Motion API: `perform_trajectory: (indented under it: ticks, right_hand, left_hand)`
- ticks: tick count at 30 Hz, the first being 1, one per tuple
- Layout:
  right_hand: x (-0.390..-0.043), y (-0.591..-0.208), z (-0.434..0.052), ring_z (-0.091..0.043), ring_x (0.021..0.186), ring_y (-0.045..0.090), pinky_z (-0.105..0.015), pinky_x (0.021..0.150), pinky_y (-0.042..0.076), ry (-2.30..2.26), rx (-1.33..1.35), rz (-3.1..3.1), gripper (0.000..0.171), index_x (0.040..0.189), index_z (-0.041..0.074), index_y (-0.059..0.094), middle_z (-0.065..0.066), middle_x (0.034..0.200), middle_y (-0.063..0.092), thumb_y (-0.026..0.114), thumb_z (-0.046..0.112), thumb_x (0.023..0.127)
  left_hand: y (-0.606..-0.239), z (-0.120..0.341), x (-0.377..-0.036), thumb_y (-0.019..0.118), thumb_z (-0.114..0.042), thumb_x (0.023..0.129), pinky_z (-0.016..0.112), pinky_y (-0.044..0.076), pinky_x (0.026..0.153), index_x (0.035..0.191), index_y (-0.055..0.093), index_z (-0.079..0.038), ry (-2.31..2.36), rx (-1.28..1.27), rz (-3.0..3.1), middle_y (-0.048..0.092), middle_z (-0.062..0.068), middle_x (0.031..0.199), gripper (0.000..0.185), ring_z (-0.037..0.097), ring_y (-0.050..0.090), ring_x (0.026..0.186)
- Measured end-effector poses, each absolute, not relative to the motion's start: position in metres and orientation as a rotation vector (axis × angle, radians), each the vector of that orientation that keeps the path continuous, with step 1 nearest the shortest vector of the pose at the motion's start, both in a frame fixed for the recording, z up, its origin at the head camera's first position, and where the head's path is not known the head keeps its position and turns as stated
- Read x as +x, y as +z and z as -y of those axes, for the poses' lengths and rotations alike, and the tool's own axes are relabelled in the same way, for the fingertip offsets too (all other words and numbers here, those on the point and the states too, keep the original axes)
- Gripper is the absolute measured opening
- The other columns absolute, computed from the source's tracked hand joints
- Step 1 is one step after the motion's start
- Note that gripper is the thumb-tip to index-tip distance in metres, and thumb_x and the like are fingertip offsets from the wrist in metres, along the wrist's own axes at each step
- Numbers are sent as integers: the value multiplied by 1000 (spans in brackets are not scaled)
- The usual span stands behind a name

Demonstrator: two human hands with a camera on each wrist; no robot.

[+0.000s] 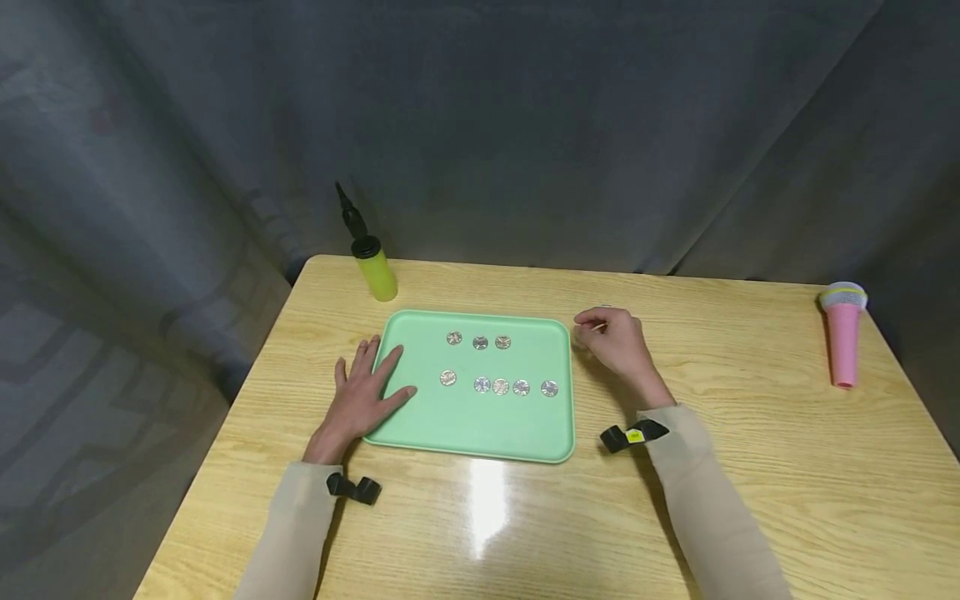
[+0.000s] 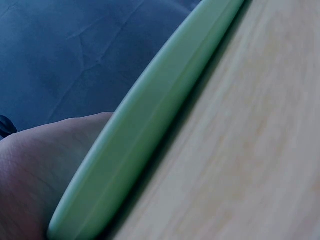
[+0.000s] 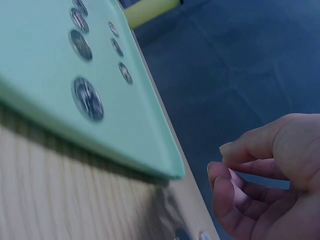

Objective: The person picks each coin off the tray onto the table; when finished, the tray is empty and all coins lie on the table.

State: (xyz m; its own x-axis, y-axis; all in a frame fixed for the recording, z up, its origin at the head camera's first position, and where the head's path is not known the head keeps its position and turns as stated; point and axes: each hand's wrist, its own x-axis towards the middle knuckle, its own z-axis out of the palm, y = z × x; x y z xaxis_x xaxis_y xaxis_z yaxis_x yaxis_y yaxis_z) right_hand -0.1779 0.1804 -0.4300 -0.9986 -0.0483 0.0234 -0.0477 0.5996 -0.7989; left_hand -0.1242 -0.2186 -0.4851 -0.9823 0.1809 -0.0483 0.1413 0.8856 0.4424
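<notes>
Holding the green tray (image 1: 480, 425) steady with the left hand (image 1: 363, 400) spread flat on its left edge, while the right hand (image 1: 615, 342) curls just off the tray's right corner — maybe pinching a coin, can't tell. Eight coins (image 1: 500, 387) sit in two rows — a bump could scatter them.

Count: eight coins (image 1: 500, 386) on one green tray (image 1: 465, 429), one yellow pump bottle (image 1: 372, 265), one pink toy microphone (image 1: 843, 332), two hands, all on one wooden table (image 1: 750, 467).
</notes>
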Motion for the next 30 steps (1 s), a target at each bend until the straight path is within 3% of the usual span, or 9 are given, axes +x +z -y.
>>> perform_trajectory:
  ticks: [10, 14, 22, 30]
  right_hand:
    - [-182, -430, -150, -16, 70, 61, -22, 58, 50, -1385, -206, -2775, 22, 110, -4, 72, -21, 98, 71, 64, 8, 93]
    - [-184, -432, -140, -17, 68, 63, -23, 58, 51, -1347, -208, -2769, 22, 109, -3, 73, -19, 97, 72, 64, 10, 93]
    - [-187, -439, -121, -23, 85, 64, -26, 71, 49, -1250, -227, -2746, 24, 110, 0, 74, -16, 98, 73, 65, 9, 90]
    - [-190, -446, -101, -23, 86, 61, -31, 75, 51, -1200, -279, -2727, 25, 111, -2, 72, -16, 99, 71, 71, 5, 87]
  left_hand:
    - [-484, 218, -123, 62, -48, 93, 73, 0, 118, 157, 34, -14, 693, 262, -2970, 12, 24, 167, 78, 46, 7, 156]
    - [-484, 218, -123, 62, -49, 93, 73, 1, 117, 157, 34, -14, 696, 270, -2976, 13, 25, 167, 78, 47, 7, 155]
    - [-483, 219, -124, 61, -49, 93, 73, 0, 117, 157, 34, -14, 700, 276, -2972, 12, 25, 167, 78, 47, 7, 155]
    - [-483, 219, -124, 62, -48, 93, 73, -1, 117, 158, 33, -14, 705, 268, -2965, 11, 23, 168, 78, 46, 5, 156]
